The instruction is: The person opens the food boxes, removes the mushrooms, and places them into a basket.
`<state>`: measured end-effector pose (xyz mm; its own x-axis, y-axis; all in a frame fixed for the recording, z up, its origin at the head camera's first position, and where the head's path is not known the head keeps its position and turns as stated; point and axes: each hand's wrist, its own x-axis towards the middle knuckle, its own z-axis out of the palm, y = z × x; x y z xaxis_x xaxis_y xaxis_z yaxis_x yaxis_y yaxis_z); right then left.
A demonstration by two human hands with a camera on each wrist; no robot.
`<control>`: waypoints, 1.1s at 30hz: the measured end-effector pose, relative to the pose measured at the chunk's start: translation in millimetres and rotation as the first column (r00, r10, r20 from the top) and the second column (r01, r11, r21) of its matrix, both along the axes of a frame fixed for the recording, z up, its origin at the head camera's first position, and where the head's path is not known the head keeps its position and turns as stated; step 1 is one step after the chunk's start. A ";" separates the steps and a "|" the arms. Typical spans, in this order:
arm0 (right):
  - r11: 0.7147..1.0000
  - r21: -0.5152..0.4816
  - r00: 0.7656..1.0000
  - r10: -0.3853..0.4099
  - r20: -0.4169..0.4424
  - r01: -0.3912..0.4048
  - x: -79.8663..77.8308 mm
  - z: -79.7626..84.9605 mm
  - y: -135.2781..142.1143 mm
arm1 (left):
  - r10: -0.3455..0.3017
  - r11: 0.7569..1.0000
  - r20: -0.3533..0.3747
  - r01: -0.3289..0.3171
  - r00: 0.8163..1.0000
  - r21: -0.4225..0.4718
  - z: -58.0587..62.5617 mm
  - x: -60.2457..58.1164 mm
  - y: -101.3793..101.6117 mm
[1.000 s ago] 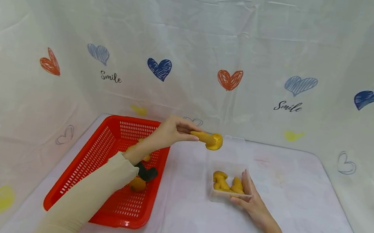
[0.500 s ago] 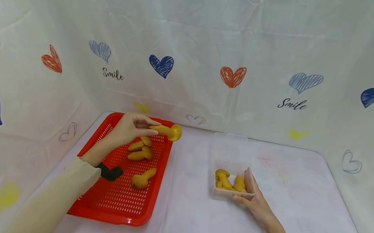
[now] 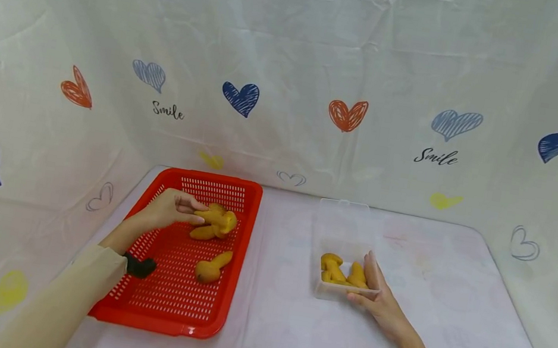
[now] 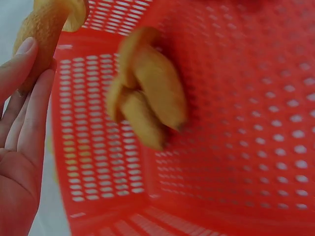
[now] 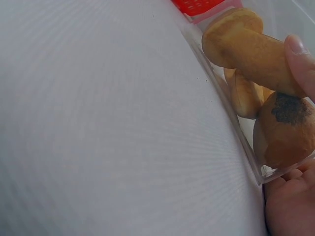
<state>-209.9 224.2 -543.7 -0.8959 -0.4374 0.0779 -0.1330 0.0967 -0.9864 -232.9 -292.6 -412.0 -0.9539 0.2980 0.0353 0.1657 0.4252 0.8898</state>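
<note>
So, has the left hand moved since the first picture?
Yes: in the head view, the left hand has gone left and down the picture, from the red basket's right rim toward its left one.

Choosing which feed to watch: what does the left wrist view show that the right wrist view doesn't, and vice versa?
Only left wrist: the left hand pinching a mushroom, with two more mushrooms in the red basket.
Only right wrist: the right hand holding the clear box, mushrooms inside, one showing a dark patch.
Both: part of that basket.
</note>
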 end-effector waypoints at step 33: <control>1.000 0.006 1.000 0.003 -0.003 -0.003 -0.7 -0.3 0.0 | -0.090 0.984 0.142 0.110 0.986 -0.138 -39.5 5.7 -29.7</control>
